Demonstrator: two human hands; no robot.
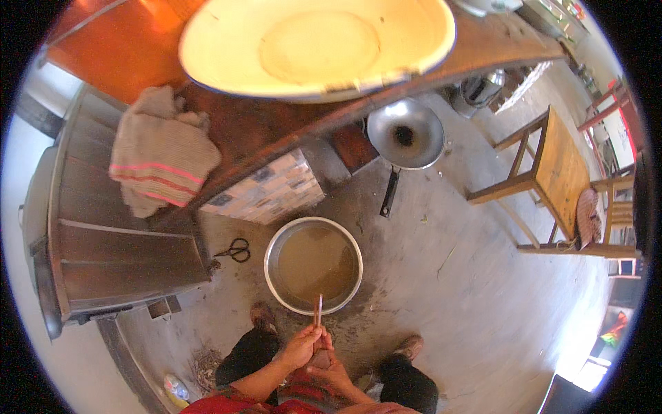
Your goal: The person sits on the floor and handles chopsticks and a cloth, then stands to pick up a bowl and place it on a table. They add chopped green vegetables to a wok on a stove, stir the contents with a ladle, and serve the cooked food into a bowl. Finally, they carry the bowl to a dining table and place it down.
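Observation:
My left hand [299,348] is closed around a thin, narrow thing with a pale edge [318,310], perhaps a blade or a pair of sticks. It points up toward the near rim of a round metal basin [270,293] on the floor. The basin holds cloudy brownish water [314,265]. Just below and to the right, my right hand [333,378] is closed against the left one. A brownish patch shows between the two hands, too unclear to name; my fingers partly hide it.
Black-handled scissors [238,250] lie left of the basin. A wok [407,134] with a black handle rests on the floor beyond. Above stands a wooden table [276,131] with a large yellow enamel basin [407,41] and a striped cloth [162,148]. A wooden chair [562,172] is at right.

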